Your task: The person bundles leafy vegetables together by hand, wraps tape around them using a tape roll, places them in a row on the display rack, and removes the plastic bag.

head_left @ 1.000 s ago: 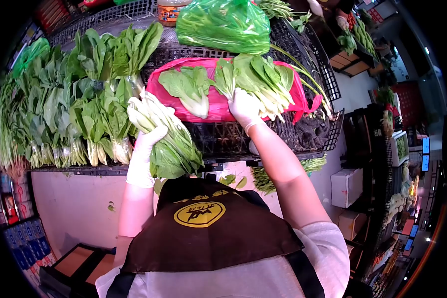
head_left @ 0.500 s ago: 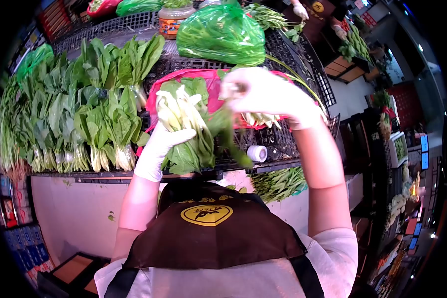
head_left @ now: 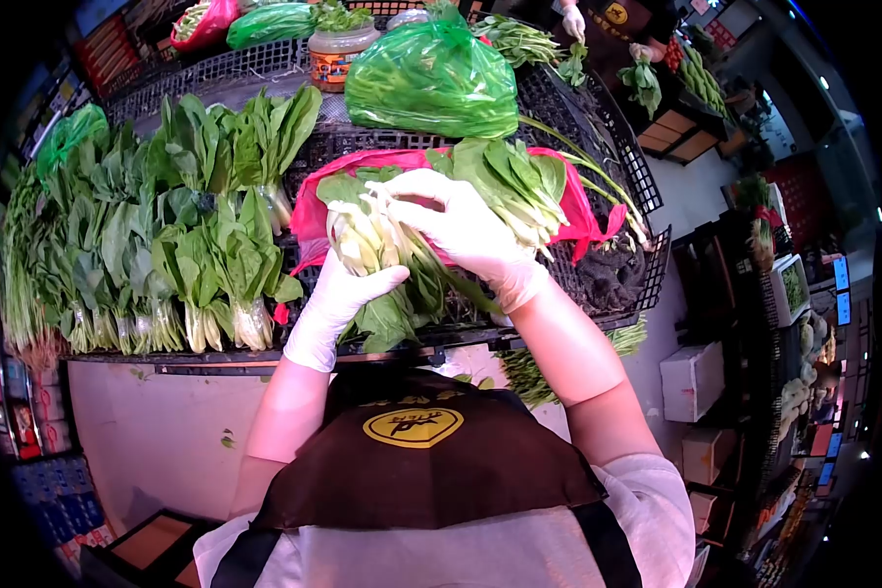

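Observation:
My left hand (head_left: pixel 335 306), in a white glove, is wrapped round a bunch of leafy greens (head_left: pixel 365 247). Its pale stem ends point up and away from me, and the leaves hang down toward my apron. Over the stem ends, my gloved right hand (head_left: pixel 461 227) has its thumb and fingers pinched on a leafy stalk. Part of that stalk shows below the palm. Under both hands lies a spread pink plastic bag (head_left: pixel 311 208). More loose greens (head_left: pixel 519 191) rest on it, just beyond my right hand.
Bundled greens (head_left: pixel 118 230) stand in rows at left on the black crate display. Behind the pink bag sit a full green plastic bag (head_left: pixel 431 83) and a labelled jar (head_left: pixel 335 64). Across the stand, another person's gloved hand (head_left: pixel 574 22) holds greens.
My right hand has come left and down to the bunch, bringing a stalk of greens to it. The loose greens on the pink bag are now uncovered. My left hand keeps its hold.

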{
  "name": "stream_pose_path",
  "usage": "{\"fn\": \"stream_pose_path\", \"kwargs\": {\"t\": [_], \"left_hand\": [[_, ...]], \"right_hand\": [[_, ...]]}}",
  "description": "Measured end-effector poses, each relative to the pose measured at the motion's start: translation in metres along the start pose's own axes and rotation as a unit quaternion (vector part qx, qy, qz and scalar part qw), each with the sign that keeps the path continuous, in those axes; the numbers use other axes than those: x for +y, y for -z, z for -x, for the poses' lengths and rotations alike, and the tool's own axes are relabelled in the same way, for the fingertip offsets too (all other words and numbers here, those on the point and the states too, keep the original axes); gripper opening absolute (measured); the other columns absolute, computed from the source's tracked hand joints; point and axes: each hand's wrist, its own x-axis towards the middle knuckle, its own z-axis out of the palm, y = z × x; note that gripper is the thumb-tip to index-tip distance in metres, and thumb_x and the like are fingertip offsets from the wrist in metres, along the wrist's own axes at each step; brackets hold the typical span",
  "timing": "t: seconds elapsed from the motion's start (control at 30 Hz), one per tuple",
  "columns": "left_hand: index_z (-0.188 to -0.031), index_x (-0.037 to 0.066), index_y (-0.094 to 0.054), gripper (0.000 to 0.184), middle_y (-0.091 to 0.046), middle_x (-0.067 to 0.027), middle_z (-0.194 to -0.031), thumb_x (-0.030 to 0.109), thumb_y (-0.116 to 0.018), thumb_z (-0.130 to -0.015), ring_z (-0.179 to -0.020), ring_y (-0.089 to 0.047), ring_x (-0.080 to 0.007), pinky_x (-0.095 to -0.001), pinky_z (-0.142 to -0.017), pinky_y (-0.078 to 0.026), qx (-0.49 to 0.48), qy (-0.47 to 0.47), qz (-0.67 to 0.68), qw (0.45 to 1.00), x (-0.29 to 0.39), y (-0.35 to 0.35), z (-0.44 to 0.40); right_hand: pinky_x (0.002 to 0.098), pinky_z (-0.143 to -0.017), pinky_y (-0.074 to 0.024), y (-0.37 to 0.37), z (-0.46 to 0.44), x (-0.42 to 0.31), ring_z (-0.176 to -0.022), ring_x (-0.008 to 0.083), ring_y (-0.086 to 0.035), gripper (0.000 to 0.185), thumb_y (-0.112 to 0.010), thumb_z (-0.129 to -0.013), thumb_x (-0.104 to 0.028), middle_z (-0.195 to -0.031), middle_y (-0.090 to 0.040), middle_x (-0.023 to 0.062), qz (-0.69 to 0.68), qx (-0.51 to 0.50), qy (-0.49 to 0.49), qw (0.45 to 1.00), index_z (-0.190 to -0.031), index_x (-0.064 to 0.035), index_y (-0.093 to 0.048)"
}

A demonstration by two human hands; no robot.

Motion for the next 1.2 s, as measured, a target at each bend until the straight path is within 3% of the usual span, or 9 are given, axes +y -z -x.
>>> {"fn": "stream_pose_path", "kwargs": {"t": [0.27,0.53,0.6,0.77,0.97,1.07,1.1,1.17,1.2], "left_hand": [[-0.128,0.003,-0.039,0.076,-0.047,-0.0046,-0.123,0.010,-0.081,-0.066,-0.112,-0.047,-0.0150,-0.0316,-0.099,-0.038,-0.033,-0.016,-0.003,0.999,0.014,-0.008,0.001],[-0.116,0.002,-0.056,0.053,-0.061,-0.0026,-0.108,0.010,-0.080,-0.070,-0.096,-0.057,-0.0121,-0.0281,-0.089,-0.046,0.000,0.003,-0.024,1.000,0.004,-0.005,-0.006],[-0.115,0.003,-0.058,0.043,-0.064,-0.0040,-0.106,0.012,-0.074,-0.076,-0.095,-0.059,-0.0124,-0.0286,-0.085,-0.048,0.004,-0.020,-0.022,1.000,-0.015,0.000,-0.010],[-0.111,0.004,-0.058,0.036,-0.064,-0.0091,-0.104,0.019,-0.069,-0.080,-0.095,-0.062,-0.0196,-0.0326,-0.082,-0.048,0.058,-0.041,-0.209,0.975,-0.007,-0.007,-0.011],[-0.129,0.001,-0.042,0.077,-0.048,-0.0183,-0.123,0.029,-0.079,-0.067,-0.116,-0.046,-0.0365,-0.0418,-0.096,-0.040,0.147,-0.080,-0.546,0.821,0.003,0.001,-0.015],[-0.140,0.001,-0.029,0.090,-0.043,-0.0190,-0.132,0.028,-0.079,-0.070,-0.123,-0.043,-0.0341,-0.0407,-0.103,-0.036,0.194,-0.228,-0.339,0.892,0.009,-0.015,-0.024],[-0.145,0.003,-0.021,0.091,-0.035,-0.0167,-0.142,0.027,-0.075,-0.076,-0.130,-0.038,-0.0299,-0.0396,-0.107,-0.032,0.085,-0.122,-0.153,0.977,-0.006,-0.009,-0.024],[-0.144,0.004,-0.024,0.084,-0.034,-0.0155,-0.143,0.025,-0.073,-0.079,-0.132,-0.036,-0.0273,-0.0389,-0.109,-0.031,0.065,-0.146,-0.200,0.967,-0.056,0.013,-0.033],[-0.143,0.004,-0.026,0.081,-0.035,-0.0150,-0.142,0.024,-0.072,-0.080,-0.132,-0.037,-0.0264,-0.0384,-0.108,-0.032,0.072,-0.146,-0.131,0.978,-0.058,0.010,-0.034]], "right_hand": [[0.0306,-0.094,-0.0453,-0.008,0.006,0.006,-0.105,0.0177,-0.060,0.030,-0.054,-0.091,-0.011,-0.112,-0.065,0.0113,-0.019,0.007,0.017,1.000,-0.117,0.0027,-0.060],[0.0317,-0.106,-0.0360,-0.031,0.006,0.033,-0.125,0.0183,-0.045,0.055,-0.054,-0.094,-0.015,-0.138,-0.044,0.0129,-0.352,-0.050,-0.059,0.933,-0.141,0.0028,-0.033],[0.0324,-0.105,-0.0364,-0.034,0.019,0.022,-0.127,0.0182,-0.042,0.084,-0.077,-0.074,-0.013,-0.136,-0.043,0.0111,-0.239,-0.045,-0.029,0.970,-0.141,0.0022,-0.028],[0.0329,-0.101,-0.0397,-0.043,0.011,0.028,-0.118,0.0211,-0.050,0.072,-0.078,-0.071,-0.011,-0.124,-0.050,0.0129,0.126,0.055,0.115,0.984,-0.131,0.0001,-0.041],[0.0327,-0.100,-0.0405,-0.041,0.008,0.025,-0.116,0.0190,-0.050,0.069,-0.079,-0.071,-0.011,-0.121,-0.051,0.0112,0.063,0.056,0.084,0.993,-0.129,-0.0012,-0.042],[0.0327,-0.100,-0.0403,-0.044,0.006,0.019,-0.117,0.0188,-0.049,0.072,-0.079,-0.070,-0.012,-0.121,-0.051,0.0114,-0.090,0.051,0.062,0.993,-0.130,-0.0008,-0.041],[0.0332,-0.099,-0.0412,-0.050,0.004,0.019,-0.116,0.0212,-0.050,0.071,-0.080,-0.068,-0.015,-0.119,-0.053,0.0135,-0.136,0.064,0.074,0.986,-0.128,-0.0011,-0.043],[0.0384,-0.108,-0.0325,-0.049,0.006,0.003,-0.126,0.0280,-0.044,0.077,-0.081,-0.067,-0.028,-0.126,-0.050,0.0177,-0.194,0.042,0.038,0.979,-0.128,0.0000,-0.043],[0.0406,-0.110,-0.0268,-0.046,0.006,0.004,-0.130,0.0279,-0.040,0.080,-0.080,-0.069,-0.031,-0.130,-0.048,0.0173,-0.041,0.032,0.056,0.997,-0.131,0.0001,-0.040]]}}
